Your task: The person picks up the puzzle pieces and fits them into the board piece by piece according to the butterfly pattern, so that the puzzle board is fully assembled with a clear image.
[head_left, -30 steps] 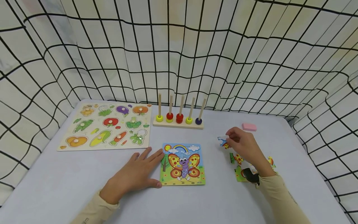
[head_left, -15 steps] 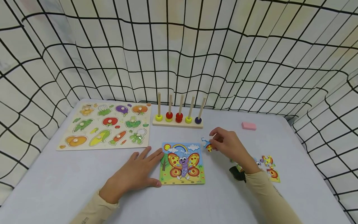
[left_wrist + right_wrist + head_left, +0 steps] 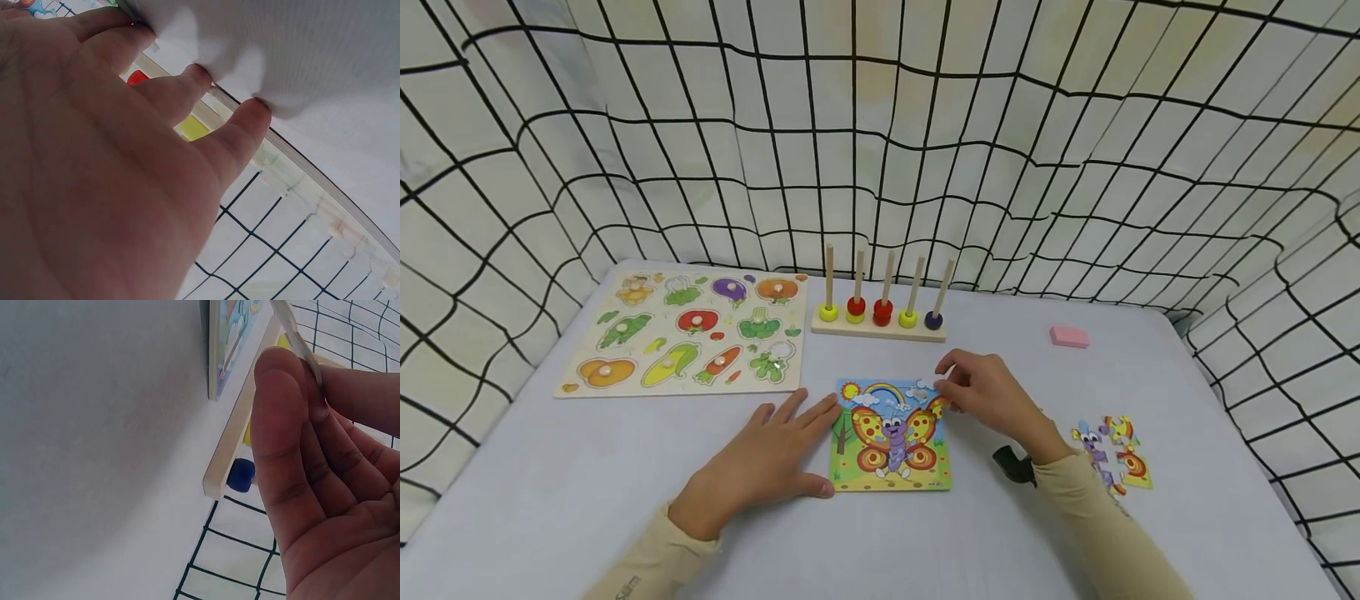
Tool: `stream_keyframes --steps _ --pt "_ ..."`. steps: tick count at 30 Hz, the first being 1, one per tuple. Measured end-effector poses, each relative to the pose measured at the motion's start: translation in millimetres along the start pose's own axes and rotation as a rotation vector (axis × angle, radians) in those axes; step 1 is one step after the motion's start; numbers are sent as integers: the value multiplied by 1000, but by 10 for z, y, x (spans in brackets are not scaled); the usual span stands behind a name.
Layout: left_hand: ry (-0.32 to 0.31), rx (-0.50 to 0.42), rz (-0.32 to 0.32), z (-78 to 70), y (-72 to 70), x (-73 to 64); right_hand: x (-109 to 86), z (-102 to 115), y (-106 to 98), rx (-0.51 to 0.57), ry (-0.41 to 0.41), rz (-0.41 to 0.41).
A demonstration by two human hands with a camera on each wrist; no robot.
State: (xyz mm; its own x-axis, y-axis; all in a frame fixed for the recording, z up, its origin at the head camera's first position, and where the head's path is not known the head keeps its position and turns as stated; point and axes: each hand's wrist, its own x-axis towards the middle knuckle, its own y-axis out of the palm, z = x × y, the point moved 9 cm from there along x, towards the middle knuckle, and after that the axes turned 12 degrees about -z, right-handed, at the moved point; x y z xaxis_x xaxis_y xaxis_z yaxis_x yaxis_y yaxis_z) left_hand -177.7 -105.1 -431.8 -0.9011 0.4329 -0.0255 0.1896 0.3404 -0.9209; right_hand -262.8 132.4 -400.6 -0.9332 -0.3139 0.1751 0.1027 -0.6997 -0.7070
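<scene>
A square butterfly picture board (image 3: 892, 467) lies on the table in front of me. My left hand (image 3: 758, 460) rests spread beside it, with fingertips and thumb at its left edge; in the left wrist view its fingers look straight. Between thumb and fingers my right hand (image 3: 996, 400) pinches a jigsaw piece (image 3: 937, 407) over the board's upper right corner. The right wrist view shows that piece (image 3: 299, 345) edge-on, apart from the board. Several loose jigsaw pieces (image 3: 1133, 468) lie to the right, partly hidden by the right forearm.
A vegetable peg puzzle (image 3: 658, 350) lies back left. Behind the picture board stands a wooden peg stand (image 3: 880, 330) with coloured rings. A pink block (image 3: 1069, 337) sits back right. Black netting (image 3: 853, 154) encloses the table's back and sides.
My right hand has carried the jigsaw piece leftward from the loose pieces to above the board's upper right corner. The left hand has stayed at the board's left edge.
</scene>
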Motion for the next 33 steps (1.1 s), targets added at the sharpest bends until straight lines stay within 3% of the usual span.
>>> stream_keyframes --steps 13,22,33 --pt "-6 -1 4 8 -3 3 76 24 208 -42 13 40" --pt "5 7 7 -12 -10 4 104 2 237 -117 57 -16" --pt "6 13 5 -1 -3 11 109 -21 298 -165 77 -10"
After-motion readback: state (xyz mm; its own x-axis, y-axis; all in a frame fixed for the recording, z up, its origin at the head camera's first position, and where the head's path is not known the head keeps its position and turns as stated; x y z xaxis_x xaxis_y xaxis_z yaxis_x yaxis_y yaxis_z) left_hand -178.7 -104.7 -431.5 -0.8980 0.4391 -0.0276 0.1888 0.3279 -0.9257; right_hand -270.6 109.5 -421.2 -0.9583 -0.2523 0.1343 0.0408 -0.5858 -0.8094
